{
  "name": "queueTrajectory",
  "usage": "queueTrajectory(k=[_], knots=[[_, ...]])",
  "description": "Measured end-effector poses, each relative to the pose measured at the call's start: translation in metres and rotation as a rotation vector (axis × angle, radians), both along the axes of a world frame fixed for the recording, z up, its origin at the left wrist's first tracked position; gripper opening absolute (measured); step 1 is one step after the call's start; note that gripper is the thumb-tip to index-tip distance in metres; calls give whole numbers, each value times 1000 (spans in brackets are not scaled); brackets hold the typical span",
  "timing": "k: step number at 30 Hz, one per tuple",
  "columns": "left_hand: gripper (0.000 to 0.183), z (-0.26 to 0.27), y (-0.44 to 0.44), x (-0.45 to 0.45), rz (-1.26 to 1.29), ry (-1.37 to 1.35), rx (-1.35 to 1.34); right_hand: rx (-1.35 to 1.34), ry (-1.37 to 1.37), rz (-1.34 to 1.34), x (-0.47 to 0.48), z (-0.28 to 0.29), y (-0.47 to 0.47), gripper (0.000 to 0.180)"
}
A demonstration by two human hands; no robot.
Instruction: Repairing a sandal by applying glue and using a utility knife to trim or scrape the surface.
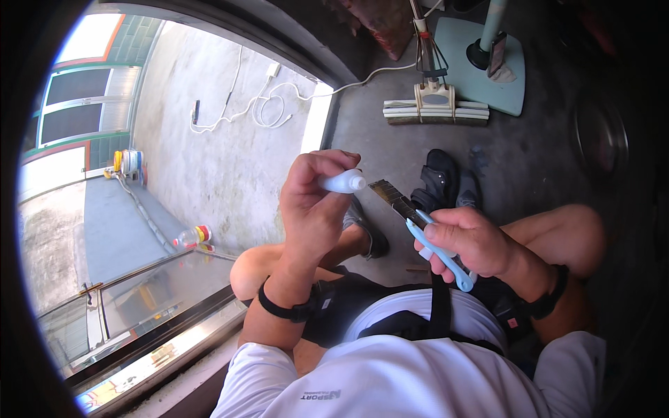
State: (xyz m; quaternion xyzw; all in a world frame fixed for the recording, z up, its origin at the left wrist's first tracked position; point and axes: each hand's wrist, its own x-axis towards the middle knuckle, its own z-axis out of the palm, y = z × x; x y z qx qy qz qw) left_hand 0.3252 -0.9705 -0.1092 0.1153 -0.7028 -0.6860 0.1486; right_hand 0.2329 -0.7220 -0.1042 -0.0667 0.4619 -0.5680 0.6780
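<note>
Between the bent fingers and thumb of my left hand (319, 209) is a small pale plastic squeeze bottle (341, 182). Its white threaded neck faces right, with no cap on it. My right hand (465, 237) grips a light blue snap-off utility knife (441, 256). The knife's long scored blade (393, 199) is extended and looks dark and stained. Its tip points up and left, a short gap away from the bottle's neck. Something small and white (426, 253) shows under the right fingers; what it is I cannot tell.
A bundled mop-like floor tool (436, 107) and a pale green stand base (507, 62) are ahead on the dark floor. A white power cord (366, 83) crosses the doorway. Outside lies a clear plastic bottle (192, 237). A glazed door (157, 298) stands at left.
</note>
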Motion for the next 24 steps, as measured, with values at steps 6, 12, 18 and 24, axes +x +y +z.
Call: queueTrajectory(k=[6, 12, 18, 24], knots=[[23, 1, 2, 2, 0, 47, -229, 49, 308, -43, 3, 3, -4, 33], [28, 6, 4, 2, -15, -5, -549, 49, 633, -54, 4, 3, -2, 34], [29, 6, 4, -2, -47, 192, -713, 59, -149, 92, -6, 8, 3, 43], [26, -4, 14, -2, 58, 149, -300, -39, -173, 32, -1, 4, 3, 43]])
